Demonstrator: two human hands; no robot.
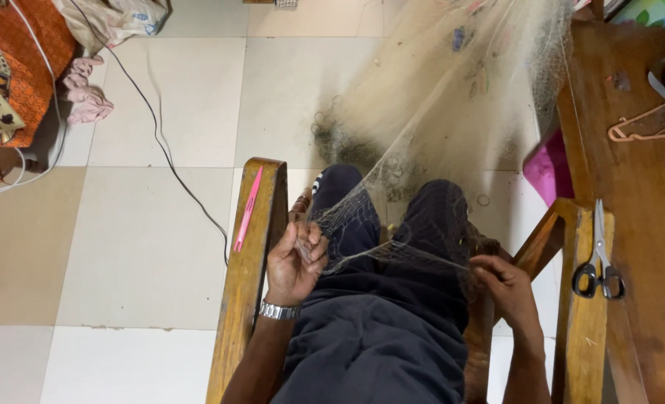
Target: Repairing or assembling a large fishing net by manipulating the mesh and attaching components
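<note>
Head view — net between hands

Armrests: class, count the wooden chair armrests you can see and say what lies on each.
2. The left armrest carries a pink needle; the right armrest carries scissors. None seem hidden.
</note>
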